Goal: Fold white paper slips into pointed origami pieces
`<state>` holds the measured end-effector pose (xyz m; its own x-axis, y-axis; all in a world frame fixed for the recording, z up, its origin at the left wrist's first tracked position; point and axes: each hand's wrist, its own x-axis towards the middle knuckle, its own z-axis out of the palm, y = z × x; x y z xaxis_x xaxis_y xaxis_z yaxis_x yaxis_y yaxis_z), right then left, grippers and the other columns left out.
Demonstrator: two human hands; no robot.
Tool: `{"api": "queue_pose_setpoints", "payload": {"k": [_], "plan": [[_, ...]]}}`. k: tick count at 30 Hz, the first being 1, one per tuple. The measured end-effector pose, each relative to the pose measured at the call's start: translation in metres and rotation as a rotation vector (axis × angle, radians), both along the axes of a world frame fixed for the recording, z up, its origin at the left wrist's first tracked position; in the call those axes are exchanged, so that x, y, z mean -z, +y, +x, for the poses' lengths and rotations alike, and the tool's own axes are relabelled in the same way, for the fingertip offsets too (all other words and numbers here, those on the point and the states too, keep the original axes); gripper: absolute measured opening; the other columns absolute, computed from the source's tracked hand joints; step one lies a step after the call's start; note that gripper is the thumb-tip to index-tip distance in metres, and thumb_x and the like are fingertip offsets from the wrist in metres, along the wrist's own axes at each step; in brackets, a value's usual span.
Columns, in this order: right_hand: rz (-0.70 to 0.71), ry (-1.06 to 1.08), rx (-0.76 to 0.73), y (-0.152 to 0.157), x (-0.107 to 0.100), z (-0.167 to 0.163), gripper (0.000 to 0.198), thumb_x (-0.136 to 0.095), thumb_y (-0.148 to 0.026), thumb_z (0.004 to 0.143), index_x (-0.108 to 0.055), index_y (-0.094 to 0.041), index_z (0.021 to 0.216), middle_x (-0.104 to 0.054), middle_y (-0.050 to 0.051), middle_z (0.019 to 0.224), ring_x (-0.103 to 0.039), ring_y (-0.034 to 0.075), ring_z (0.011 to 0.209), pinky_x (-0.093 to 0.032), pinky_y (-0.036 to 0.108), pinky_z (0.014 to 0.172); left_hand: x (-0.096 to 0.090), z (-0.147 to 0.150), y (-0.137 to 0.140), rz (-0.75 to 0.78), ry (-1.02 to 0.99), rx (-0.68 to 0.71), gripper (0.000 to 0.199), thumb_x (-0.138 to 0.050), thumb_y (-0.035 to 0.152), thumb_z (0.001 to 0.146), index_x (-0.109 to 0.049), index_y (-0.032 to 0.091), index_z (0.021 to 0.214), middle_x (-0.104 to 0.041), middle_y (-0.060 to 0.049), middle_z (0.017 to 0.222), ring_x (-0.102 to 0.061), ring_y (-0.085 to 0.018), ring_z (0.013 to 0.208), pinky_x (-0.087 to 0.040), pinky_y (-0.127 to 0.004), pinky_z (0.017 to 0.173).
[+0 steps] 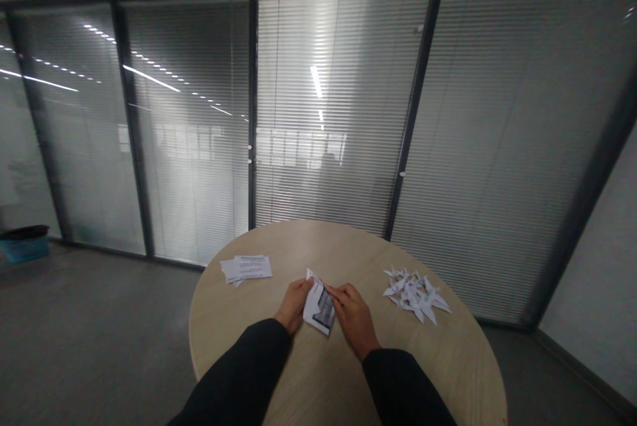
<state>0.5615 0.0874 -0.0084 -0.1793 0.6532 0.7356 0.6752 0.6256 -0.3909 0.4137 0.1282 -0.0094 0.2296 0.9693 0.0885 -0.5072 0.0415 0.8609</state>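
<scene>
Between my two hands is a partly folded sheet of printed paper, white with a dark grey picture on its lower right, held above the round table. My left hand grips its left edge, thumb on top. On the right edge, near the top, the fingers of my right hand are closed against the paper. A pile of folded white paper cranes lies to the right of my hands. Flat printed sheets lie loosely stacked to the left.
Glass partitions with blinds in dark frames stand just behind the table's far edge. A blue tub with a black liner sits on the grey floor at far left. A pale wall rises at the right.
</scene>
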Motion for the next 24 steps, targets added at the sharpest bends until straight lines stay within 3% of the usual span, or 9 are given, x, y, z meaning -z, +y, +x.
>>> {"api": "queue_pose_setpoints", "payload": {"k": [5,10,15,18,21,24], "plan": [[0.103,-0.170,0.018,-0.0024,-0.0023,-0.0036,0.038,-0.042,-0.012,0.089,-0.058,-0.027,0.120,-0.057,0.005,0.086,-0.055,0.018,0.080,-0.051,0.030,0.072,-0.0021,-0.0008,-0.0008,-0.012,-0.047,-0.006,0.043,-0.078,0.046,0.057,-0.065,0.008,0.073,-0.066,-0.006,0.061,-0.059,-0.015,0.054,-0.042,-0.025,0.055],[0.169,-0.300,0.049,-0.0027,-0.0023,-0.0073,0.030,-0.046,-0.010,0.088,-0.064,-0.022,0.109,-0.060,0.007,0.090,-0.055,0.019,0.085,-0.050,0.031,0.075,-0.0012,-0.0013,0.0004,-0.023,-0.158,0.028,0.037,-0.078,0.039,0.059,-0.063,0.009,0.075,-0.068,-0.008,0.069,-0.064,-0.017,0.066,-0.047,-0.027,0.067],[0.188,-0.314,0.054,-0.0039,-0.0022,-0.0089,0.023,-0.052,-0.011,0.086,-0.066,-0.022,0.101,-0.060,0.008,0.091,-0.055,0.020,0.087,-0.048,0.033,0.077,-0.0039,-0.0005,0.0007,-0.074,-0.207,0.046,0.032,-0.070,0.039,0.071,-0.061,0.010,0.078,-0.068,-0.010,0.075,-0.065,-0.020,0.073,-0.050,-0.029,0.068],[0.189,-0.319,0.056,-0.0047,-0.0031,-0.0092,0.023,-0.053,-0.011,0.086,-0.066,-0.023,0.100,-0.061,0.009,0.092,-0.056,0.021,0.088,-0.048,0.034,0.077,-0.0066,0.0004,0.0004,-0.097,-0.204,0.062,0.038,-0.062,0.048,0.076,-0.060,0.010,0.080,-0.068,-0.012,0.077,-0.066,-0.021,0.072,-0.051,-0.029,0.066],[0.200,-0.341,0.072,-0.0042,-0.0033,-0.0091,0.022,-0.053,-0.011,0.086,-0.067,-0.022,0.099,-0.061,0.009,0.093,-0.056,0.022,0.088,-0.049,0.034,0.076,-0.0071,0.0007,-0.0001,-0.055,-0.163,0.050,0.044,-0.063,0.053,0.074,-0.060,0.010,0.081,-0.068,-0.012,0.077,-0.065,-0.019,0.068,-0.049,-0.028,0.062],[0.218,-0.353,0.080,-0.0038,-0.0034,-0.0093,0.022,-0.052,-0.012,0.086,-0.066,-0.022,0.100,-0.061,0.010,0.094,-0.056,0.022,0.089,-0.049,0.035,0.077,-0.0066,0.0001,-0.0013,0.028,-0.068,0.006,0.043,-0.076,0.044,0.063,-0.061,0.009,0.082,-0.068,-0.010,0.077,-0.063,-0.016,0.063,-0.047,-0.025,0.059]]}}
